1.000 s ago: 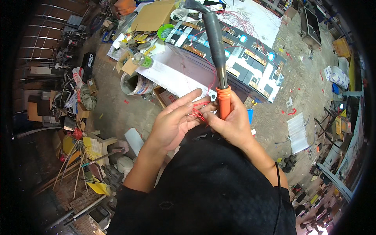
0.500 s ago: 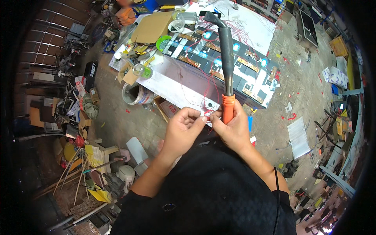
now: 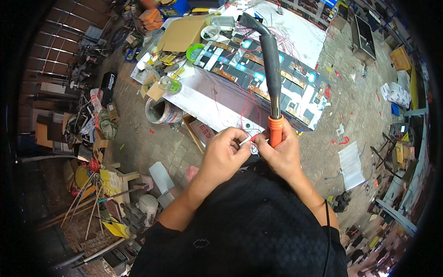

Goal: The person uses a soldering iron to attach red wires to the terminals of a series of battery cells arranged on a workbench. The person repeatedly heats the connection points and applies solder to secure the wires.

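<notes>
A large soldering iron (image 3: 271,64) with an orange ribbed handle, a thick black barrel and a bent tip points away from me over the bench. My right hand (image 3: 285,154) is closed round its handle, while thumb and forefinger pinch thin red wires (image 3: 253,137). Close beside it, my left hand (image 3: 223,153) is closed in a pinch on the wires, where a small white piece shows between the fingertips. Its kind is too small to tell. Beyond my hands lies a battery pack (image 3: 281,78) with black cells and copper-coloured bars, red wires trailing across it.
The white bench (image 3: 295,18) carries a cardboard sheet (image 3: 182,34), a green bowl (image 3: 195,52) of small parts and a glass jar (image 3: 170,85). A bucket (image 3: 171,113) stands on the floor at left. Tools and scrap crowd the left side; a white sheet (image 3: 352,164) lies at right.
Both hands have shifted slightly to the right, still pinching at the wires. The soldering iron has moved with the right hand and leans a little more to the left at its tip.
</notes>
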Demonstrator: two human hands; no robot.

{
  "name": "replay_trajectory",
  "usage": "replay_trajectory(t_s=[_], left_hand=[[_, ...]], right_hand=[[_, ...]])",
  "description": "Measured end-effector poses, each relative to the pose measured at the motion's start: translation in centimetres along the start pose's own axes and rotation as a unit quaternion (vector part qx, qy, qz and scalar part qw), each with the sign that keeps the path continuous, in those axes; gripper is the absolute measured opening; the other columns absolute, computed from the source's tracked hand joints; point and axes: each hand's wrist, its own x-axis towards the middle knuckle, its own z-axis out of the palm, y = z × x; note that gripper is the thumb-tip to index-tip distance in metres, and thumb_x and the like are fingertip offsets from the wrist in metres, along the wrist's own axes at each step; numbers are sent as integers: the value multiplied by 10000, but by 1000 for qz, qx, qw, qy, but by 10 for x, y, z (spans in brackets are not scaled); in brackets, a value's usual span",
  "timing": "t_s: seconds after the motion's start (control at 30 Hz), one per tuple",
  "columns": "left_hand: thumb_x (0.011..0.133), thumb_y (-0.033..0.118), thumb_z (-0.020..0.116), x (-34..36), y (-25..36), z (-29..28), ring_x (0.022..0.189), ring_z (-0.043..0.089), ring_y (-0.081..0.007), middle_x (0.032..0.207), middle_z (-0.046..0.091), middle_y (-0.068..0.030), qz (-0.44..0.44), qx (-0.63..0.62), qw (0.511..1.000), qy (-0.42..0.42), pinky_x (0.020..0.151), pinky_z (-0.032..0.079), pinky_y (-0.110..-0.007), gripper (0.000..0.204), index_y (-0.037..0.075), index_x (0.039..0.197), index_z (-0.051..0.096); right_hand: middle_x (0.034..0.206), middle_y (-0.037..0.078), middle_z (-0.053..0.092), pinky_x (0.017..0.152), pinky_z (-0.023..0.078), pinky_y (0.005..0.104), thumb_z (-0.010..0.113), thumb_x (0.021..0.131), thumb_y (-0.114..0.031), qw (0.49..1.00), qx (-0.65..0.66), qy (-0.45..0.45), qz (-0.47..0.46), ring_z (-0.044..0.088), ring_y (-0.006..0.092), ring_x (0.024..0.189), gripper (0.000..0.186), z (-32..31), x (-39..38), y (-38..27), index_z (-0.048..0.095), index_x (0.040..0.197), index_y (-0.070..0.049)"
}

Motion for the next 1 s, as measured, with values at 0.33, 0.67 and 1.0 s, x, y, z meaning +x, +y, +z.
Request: replay_trajectory(t_s=[0.33, 0.67, 1.0], left_hand=[[1031, 58, 625, 7, -21, -12, 883, 688, -103, 1028, 720, -75, -134, -403, 904, -57, 795, 564, -267, 106, 3, 1119, 601], [1033, 100, 548, 11, -39, -69, 743, 599, -194, 914, 611, -71, -74, -532, 835, 118, 710, 509, -357, 42, 72, 1026, 518], [1025, 191, 576, 20, -55, -163, 620, 458, -129, 788, 534, -18, -53, -416, 860, 289, 570, 374, -310, 181, 65, 897, 556]], right_hand=[[883, 12, 623, 750, 524, 273, 708, 872, 10, 986, 103, -104, 83, 610, 88, 812, 345, -14, -7, -14, 529, 1165, -21], [859, 60, 609, 673, 551, 309, 704, 889, -4, 970, 198, -109, 94, 619, 136, 726, 356, -37, -28, -13, 474, 1158, -33], [781, 78, 593, 545, 512, 285, 734, 847, -57, 992, 121, 22, 12, 606, 161, 649, 375, -93, -57, -15, 463, 1106, -49]])
